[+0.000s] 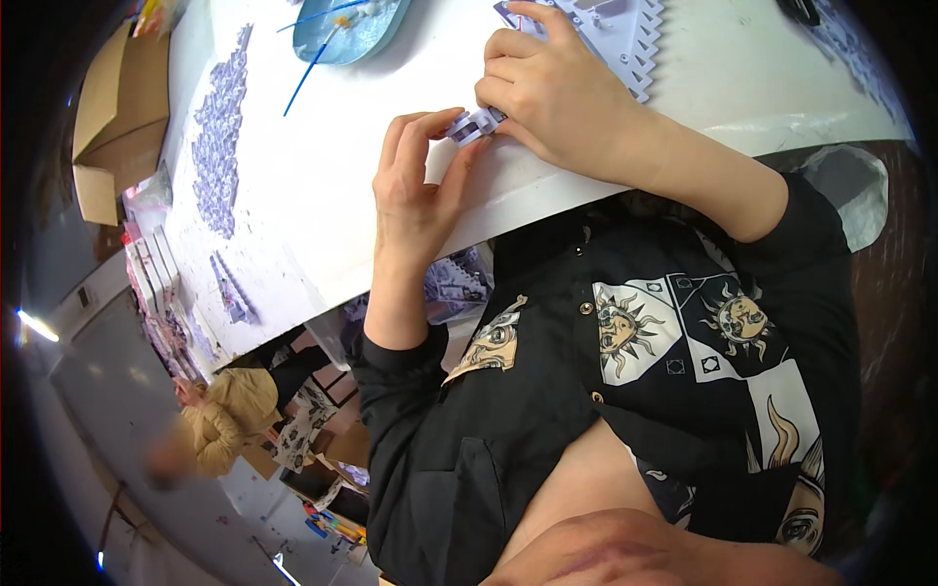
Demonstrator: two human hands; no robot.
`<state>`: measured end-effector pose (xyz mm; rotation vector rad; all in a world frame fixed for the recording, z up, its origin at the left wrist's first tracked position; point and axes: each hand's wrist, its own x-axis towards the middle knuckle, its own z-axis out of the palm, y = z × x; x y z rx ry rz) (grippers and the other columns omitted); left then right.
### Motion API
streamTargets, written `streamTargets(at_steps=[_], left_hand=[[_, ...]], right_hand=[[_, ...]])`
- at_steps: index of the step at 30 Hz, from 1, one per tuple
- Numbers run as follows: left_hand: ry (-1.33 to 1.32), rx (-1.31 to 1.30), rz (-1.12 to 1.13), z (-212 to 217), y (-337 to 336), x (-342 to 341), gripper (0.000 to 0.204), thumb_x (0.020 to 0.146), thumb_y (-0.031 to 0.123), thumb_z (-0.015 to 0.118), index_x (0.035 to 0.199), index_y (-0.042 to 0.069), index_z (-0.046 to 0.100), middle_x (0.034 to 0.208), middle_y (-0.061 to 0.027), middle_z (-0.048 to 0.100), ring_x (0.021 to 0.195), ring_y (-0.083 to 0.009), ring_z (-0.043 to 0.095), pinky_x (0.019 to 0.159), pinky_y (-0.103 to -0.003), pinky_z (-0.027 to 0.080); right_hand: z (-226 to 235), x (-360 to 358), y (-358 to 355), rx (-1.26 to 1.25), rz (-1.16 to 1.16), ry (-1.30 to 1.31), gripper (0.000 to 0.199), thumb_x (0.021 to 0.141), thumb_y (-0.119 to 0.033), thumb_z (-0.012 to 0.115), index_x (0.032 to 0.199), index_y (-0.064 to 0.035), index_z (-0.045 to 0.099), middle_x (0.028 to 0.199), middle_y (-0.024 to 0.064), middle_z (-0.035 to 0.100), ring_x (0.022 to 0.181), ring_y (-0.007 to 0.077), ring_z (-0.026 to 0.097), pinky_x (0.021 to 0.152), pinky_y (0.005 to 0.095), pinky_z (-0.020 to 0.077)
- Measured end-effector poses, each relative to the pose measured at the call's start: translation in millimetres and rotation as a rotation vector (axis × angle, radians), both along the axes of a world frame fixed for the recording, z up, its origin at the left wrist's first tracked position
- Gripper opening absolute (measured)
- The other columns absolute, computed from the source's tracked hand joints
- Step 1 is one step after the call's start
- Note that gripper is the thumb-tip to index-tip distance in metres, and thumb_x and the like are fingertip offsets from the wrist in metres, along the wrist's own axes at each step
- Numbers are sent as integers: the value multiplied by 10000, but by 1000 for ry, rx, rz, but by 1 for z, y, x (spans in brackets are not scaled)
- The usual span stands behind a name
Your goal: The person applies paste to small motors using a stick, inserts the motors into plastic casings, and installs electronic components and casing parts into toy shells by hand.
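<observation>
Right at the near edge of the white worktop [322,186], both hands meet on a small lilac paper piece [469,125]. The left hand [415,190] curls its thumb and fingers toward the piece's left end, fingertips touching it, the other fingers loosely bent. The right hand [552,93] lies knuckles-up over the right end, fingers folded down and pinching the piece against the surface. The piece is short and oblong; its long axis runs roughly left to right in the view, tilted slightly up toward the right hand, with its left end poking out between the two hands. How it is folded is too small to tell.

Just behind the right hand lies a pale lilac sheet with a toothed edge [625,39], partly covered by the fingers. Farther left, well apart from the hands, a blue dish [362,34] holds thin blue sticks [308,73], and a long band of small lilac pieces [220,146] runs along the worktop's far left side. Between that band and the hands the white surface is bare. The worktop's edge passes just below the left wrist, with the person's black patterned shirt [606,391] close beneath it.
</observation>
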<state>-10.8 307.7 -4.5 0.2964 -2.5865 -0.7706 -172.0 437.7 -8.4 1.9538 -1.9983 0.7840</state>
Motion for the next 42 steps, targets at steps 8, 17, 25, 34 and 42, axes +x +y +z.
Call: streamTargets(at_steps=[8, 17, 25, 34, 42], left_hand=[[38, -38, -37, 5, 3, -5, 306, 791, 26, 799, 1061, -6, 660, 963, -131, 657, 872, -272, 657, 784, -349, 537], [159, -210, -102, 56, 0, -36, 348, 868, 41, 740, 1190, 40, 607, 1072, -141, 642, 961, -321, 673, 783, -398, 538], [175, -110, -278, 75, 17, -87, 356, 923, 68, 692, 1263, 71, 588, 1055, -147, 637, 879, -279, 689, 723, -355, 543], [-4, 133, -234, 46, 27, -85, 388, 894, 89, 737, 1262, 47, 620, 971, -128, 665, 794, -216, 663, 700, -317, 542], [-134, -263, -316, 53, 31, -85, 333, 849, 84, 770, 1160, 35, 662, 908, -113, 677, 749, -220, 668, 677, -330, 536]], right_hand=[[-5, -3, -1, 136, -37, 26, 257, 698, -214, 790, 893, -81, 687, 962, 18, 664, 1122, 185, 575, 1144, 523, 338], [38, -44, 58, -215, -128, -260, 686, 735, -265, 863, 1348, -106, 601, 1324, 125, 579, 1271, 307, 497, 1084, 408, 392], [8, -20, 71, -243, -448, -547, 581, 750, -245, 856, 1269, -114, 631, 1144, 71, 632, 1092, 241, 609, 919, 355, 512], [-13, -55, 66, -214, -536, -216, 145, 806, -163, 759, 944, -135, 723, 882, -7, 654, 869, 199, 605, 752, 327, 513], [-16, -47, 59, -204, -390, -175, 297, 809, -153, 743, 1103, -159, 704, 951, 17, 653, 920, 220, 608, 802, 344, 516]])
